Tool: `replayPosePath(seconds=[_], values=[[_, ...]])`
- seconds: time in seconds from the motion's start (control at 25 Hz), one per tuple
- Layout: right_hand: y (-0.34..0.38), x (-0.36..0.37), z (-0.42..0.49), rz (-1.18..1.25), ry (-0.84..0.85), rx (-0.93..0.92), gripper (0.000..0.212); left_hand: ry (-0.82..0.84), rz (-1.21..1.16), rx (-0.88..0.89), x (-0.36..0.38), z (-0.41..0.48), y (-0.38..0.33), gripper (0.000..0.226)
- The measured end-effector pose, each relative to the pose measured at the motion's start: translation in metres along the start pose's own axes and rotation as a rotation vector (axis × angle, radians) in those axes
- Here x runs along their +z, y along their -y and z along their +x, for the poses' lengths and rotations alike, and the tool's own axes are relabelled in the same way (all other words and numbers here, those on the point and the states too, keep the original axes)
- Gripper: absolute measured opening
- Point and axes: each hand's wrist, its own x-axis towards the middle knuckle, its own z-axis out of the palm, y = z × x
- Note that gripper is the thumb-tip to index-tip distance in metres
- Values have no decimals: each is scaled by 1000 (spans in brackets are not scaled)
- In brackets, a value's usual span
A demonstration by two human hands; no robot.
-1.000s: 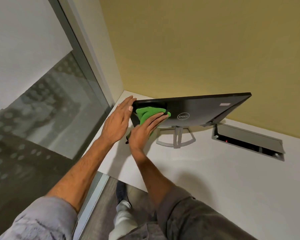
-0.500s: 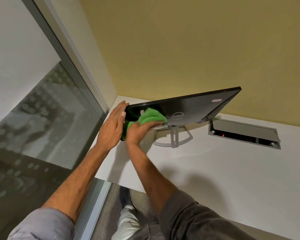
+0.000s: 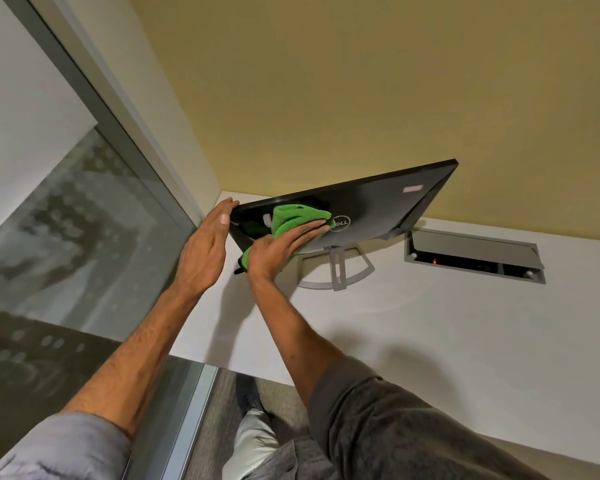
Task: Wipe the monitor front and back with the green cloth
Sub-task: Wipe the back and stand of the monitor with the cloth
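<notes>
Mustard-yellow wall backs a white tabletop [image 3: 430, 341] in the corner where I am working. On it stands the monitor [image 3: 378, 206], its dark back with the logo turned toward me, on a silver stand [image 3: 336, 268]. My right hand [image 3: 281, 247] lies flat with fingers extended, pressing the bunched green cloth [image 3: 291, 216] against the left part of that back panel, just beside the logo. My left hand [image 3: 205, 244] is spread, fingertips touching the monitor's left edge. To the right of the stand, a grey cable hatch [image 3: 471, 254] is set into the tabletop, lid raised. Frosted glass [image 3: 66, 237] fills the left side.
</notes>
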Motion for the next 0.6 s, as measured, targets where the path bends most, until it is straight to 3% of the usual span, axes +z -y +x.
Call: replayPosePath(seconds=[0.16,0.24,0.32,0.4,0.44,0.52,0.6], values=[[-34,-12,39,116,64,537,90,40,27,-2,-3,-1,-1,59],[-36,-31,54,240,147,804,54,37,27,2,-3,-4,-5,57],[-28,-46,56,427,139,921,32,32,46,23,-3,-7,-9,55],[-18,-48,50,508,135,934,33,33,54,42,-5,-8,-14,50],[-11,-45,46,531,135,887,43,28,49,52,-5,-9,-15,48],[8,-35,35,430,131,648,81,-3,42,63,-3,-10,-14,47],[35,-29,18,218,140,281,101,-29,38,48,1,-11,-9,52]])
